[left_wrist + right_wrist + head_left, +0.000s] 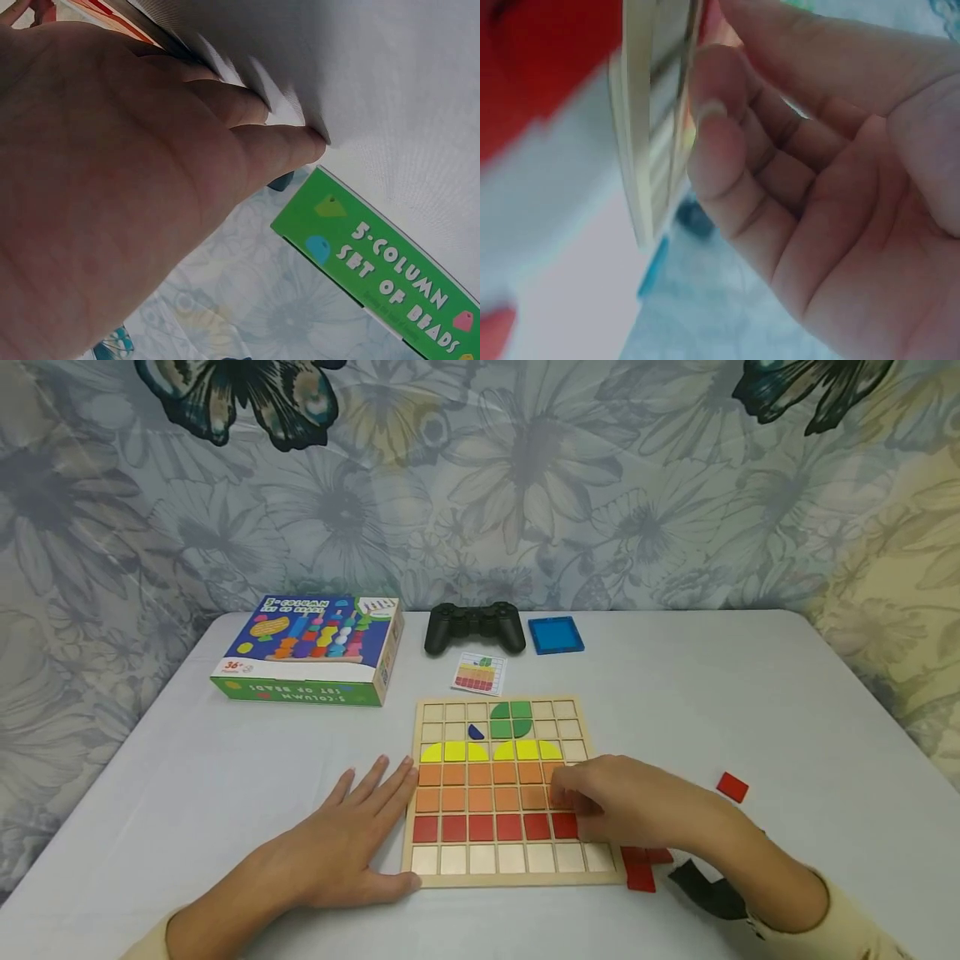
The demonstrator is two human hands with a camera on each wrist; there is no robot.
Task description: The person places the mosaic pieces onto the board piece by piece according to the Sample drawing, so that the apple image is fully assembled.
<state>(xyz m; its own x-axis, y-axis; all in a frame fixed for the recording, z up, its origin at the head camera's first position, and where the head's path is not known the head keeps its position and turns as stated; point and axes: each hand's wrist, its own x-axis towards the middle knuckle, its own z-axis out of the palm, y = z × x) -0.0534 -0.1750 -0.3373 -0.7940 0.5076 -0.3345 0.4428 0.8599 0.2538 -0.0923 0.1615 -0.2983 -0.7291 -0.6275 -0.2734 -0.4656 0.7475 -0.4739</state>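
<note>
A wooden grid board (517, 880) lies on the white table. Its rows carry red tiles (480, 828), orange tiles (453, 774), yellow pieces (454, 751), green quarter-round pieces (512, 720) and one dark blue piece (476, 732). My left hand (348, 839) rests flat beside the board, fingers spread, its fingertips and thumb touching the left edge. Over the right end of the red row, my right hand (645, 802) has curled fingers. Between its thumb and fingertips, the right wrist view shows a red tile (714, 26), mostly hidden.
Loose red tiles (640, 870) and a black piece (708, 891) lie right of the board, with one red tile (732, 787) farther off. Behind it are a pattern card (478, 674), a game controller (475, 627), a blue tray (556, 635) and a bead-set box (307, 652).
</note>
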